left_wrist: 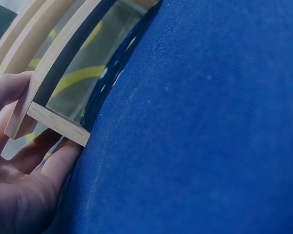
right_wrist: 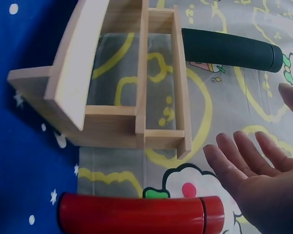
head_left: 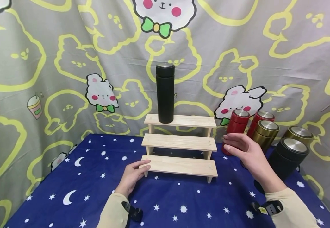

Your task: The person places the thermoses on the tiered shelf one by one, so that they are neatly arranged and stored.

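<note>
A three-step wooden display stand [head_left: 179,165] stands on the dark blue cloth. My left hand [head_left: 133,177] grips the left end of its lowest step, thumb [left_wrist: 12,87] on the plank and fingers below beside the leg. A tall black thermos flask [head_left: 165,95] stands upright on the left part of the top step. To the right, my right hand [head_left: 247,153] is held up with fingers extended and nothing in it. It is in front of a red thermos flask [head_left: 237,122], partly hiding it; in the right wrist view the fingers are apart from that flask [right_wrist: 136,213].
Behind my right hand stand a second red flask [head_left: 263,117], a gold flask [head_left: 267,134], another gold flask [head_left: 300,133] and a black flask [head_left: 287,158], close together. A patterned grey curtain [head_left: 182,47] hangs at the back. The cloth [head_left: 96,190] has white moons and stars.
</note>
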Tool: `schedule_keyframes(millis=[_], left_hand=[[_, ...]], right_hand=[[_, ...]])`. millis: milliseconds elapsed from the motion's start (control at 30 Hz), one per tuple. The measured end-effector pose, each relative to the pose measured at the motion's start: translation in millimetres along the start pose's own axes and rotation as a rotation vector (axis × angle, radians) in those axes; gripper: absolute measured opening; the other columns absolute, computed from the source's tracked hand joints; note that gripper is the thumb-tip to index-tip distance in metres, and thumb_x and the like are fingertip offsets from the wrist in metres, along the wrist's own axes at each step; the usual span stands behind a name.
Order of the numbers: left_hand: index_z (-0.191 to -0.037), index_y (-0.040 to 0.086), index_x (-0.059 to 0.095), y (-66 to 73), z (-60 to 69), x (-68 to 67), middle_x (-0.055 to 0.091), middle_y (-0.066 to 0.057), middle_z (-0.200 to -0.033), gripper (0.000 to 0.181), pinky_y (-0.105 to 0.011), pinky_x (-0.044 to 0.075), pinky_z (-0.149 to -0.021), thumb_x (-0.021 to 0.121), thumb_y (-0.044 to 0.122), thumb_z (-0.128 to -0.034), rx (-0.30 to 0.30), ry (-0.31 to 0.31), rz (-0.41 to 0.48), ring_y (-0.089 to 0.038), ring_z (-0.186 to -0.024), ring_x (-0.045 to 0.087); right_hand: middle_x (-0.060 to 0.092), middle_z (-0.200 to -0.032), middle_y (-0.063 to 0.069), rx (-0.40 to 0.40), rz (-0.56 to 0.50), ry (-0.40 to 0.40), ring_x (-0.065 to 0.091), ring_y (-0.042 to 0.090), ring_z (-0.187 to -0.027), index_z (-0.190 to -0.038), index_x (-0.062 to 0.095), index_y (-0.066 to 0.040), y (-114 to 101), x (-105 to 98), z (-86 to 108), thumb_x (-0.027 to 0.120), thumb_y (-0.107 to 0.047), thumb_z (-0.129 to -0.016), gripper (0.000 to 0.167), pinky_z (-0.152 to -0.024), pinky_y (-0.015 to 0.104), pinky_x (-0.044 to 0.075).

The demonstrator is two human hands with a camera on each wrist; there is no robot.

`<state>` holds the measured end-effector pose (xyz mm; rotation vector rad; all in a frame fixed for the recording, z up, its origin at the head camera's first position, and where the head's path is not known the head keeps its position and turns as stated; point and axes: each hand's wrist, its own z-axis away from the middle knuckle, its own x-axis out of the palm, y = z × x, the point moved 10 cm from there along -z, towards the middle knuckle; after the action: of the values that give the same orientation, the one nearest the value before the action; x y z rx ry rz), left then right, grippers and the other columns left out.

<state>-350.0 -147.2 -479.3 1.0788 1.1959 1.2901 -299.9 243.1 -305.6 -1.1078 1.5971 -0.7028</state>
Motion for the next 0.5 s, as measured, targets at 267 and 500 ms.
schedule_keyframes(millis=[267,500], left_hand=[[-0.116,-0.002,0.071,6.2,2.7,1.5,0.06,-0.011,-0.111,0.031,-0.024,0.039,-0.056,0.075,0.007,-0.0865,-0.006,-0.018,-0.015,-0.013,-0.067,0.05],[-0.116,0.002,0.072,0.1,-0.4,1.2,0.058,-0.012,-0.12,0.033,-0.024,0.041,-0.057,0.077,0.013,-0.0856,-0.001,-0.008,-0.003,-0.013,-0.073,0.053]], right_hand=[[0.056,-0.133,0.016,-0.009,0.006,0.036,0.058,0.009,-0.113,-0.138,0.047,-0.003,10,-8,18.6,0.064,-0.023,-0.098,0.048,-0.083,0.017,0.047],[0.058,-0.131,0.013,0.009,0.035,0.065,0.059,0.005,-0.11,-0.137,0.048,-0.002,20,-15,31.6,0.065,-0.02,-0.097,0.047,-0.082,0.016,0.047]])
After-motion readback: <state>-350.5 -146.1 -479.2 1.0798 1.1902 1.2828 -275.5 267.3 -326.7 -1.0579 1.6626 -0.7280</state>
